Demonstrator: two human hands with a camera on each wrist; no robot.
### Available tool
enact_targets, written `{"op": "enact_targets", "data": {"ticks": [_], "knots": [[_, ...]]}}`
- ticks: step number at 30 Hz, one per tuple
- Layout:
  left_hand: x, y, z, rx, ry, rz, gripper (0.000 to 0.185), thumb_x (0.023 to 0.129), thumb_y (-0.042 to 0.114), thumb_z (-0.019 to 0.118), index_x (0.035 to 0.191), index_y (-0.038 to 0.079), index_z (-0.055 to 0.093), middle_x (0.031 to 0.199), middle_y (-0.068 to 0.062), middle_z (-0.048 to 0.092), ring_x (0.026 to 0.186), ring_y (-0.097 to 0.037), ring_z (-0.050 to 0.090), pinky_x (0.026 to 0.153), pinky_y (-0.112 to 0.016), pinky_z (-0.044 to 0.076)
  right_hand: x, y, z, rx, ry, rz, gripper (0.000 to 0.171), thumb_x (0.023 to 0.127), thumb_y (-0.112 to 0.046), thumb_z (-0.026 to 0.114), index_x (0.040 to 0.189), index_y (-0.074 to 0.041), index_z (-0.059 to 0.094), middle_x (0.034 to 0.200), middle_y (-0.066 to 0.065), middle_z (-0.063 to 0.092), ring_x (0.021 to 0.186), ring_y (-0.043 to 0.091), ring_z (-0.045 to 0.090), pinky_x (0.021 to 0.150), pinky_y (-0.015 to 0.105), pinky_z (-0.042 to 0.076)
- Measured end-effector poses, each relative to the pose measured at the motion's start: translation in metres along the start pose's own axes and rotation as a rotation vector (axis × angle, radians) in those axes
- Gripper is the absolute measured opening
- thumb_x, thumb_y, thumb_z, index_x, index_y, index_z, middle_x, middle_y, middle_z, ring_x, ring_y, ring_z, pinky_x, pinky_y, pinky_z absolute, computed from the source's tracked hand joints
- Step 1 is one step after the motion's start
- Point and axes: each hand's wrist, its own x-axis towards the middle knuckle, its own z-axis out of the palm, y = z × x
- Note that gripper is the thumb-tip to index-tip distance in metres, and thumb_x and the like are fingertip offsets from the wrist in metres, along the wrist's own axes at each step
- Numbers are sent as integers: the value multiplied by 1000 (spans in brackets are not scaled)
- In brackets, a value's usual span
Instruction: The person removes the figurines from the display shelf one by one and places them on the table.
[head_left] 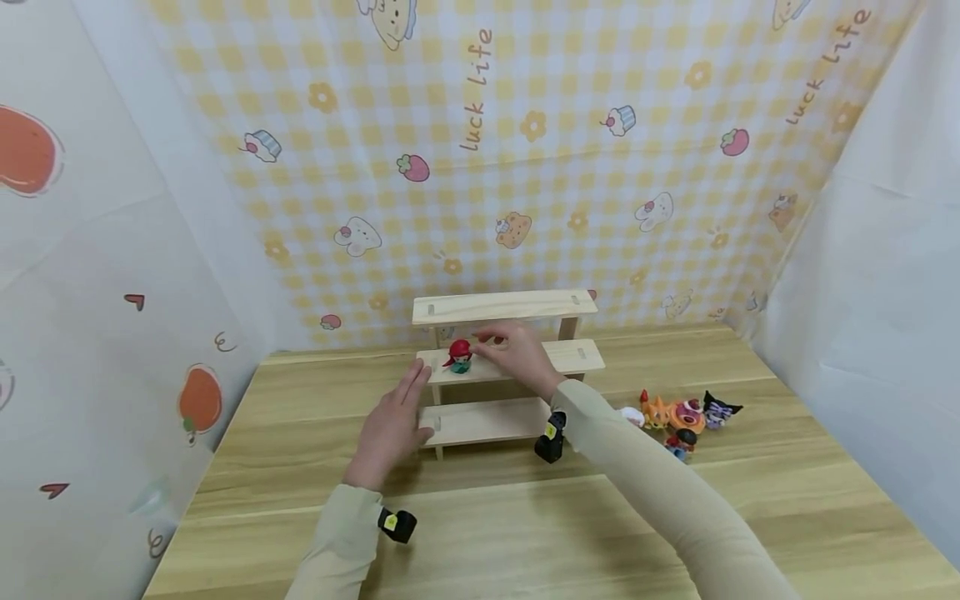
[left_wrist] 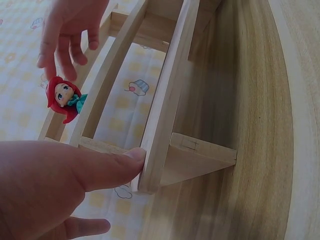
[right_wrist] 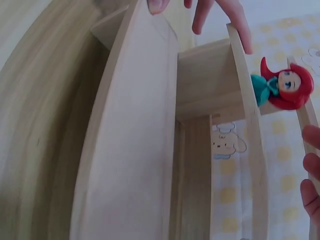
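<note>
Checked yellow backdrop (head_left: 525, 167) reading "luck life", wooden table (head_left: 525, 533) below. One red-haired mermaid figurine (head_left: 458, 356) stands on the middle tier of the three-step wooden shelf (head_left: 504, 307). The right hand (head_left: 517, 354) hovers just beside it, fingers loose, holding nothing. The left hand (head_left: 390, 429) lies flat against the shelf's left end. Looks barely begun: the heap of figurines (head_left: 686, 415) waits on the table at right

1. Both arms wear long, close-fitting sleeves of pale beige cloth, ending at the wrists just short of the wooden shelf (head_left: 502, 367).
2. The left hand (head_left: 390, 429) and right hand (head_left: 517, 354) are bare, with no rings or gloves.
3. A small black camera unit with a yellow mark is strapped under each wrist, left (head_left: 397, 525) and right (head_left: 551, 437).
</note>
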Motion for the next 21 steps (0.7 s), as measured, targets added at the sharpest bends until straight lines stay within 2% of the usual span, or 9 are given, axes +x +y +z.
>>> {"op": "enact_targets", "data": {"ticks": [4, 9, 21], "knots": [[-1, 2, 0, 4, 1, 7, 96, 79, 22, 79, 153, 13, 19, 161, -6, 13, 126, -42, 47, 98, -53, 47, 3, -6, 6, 25, -77, 40, 34, 87, -35, 69, 117, -19, 69, 111, 0, 69, 104, 17, 61, 88, 35, 53], [-2, 2, 1, 5, 5, 2, 96, 78, 23, 79, 154, 14, 19, 161, -4, 13, 126, -41, 48, 96, -53, 48, 4, -10, 12, 11, -118, 40, 35, 86, -35, 70, 118, -20, 68, 109, -2, 69, 100, 14, 59, 86, 31, 52], [0, -1, 2, 20, 18, 3, 97, 79, 23, 79, 154, 15, 18, 161, -4, 13, 125, -41, 48, 96, -53, 48, 7, -16, 15, -14, -67, 14, 29, 86, -27, 71, 113, -16, 70, 101, -1, 70, 93, 14, 59, 81, 29, 52]]}}
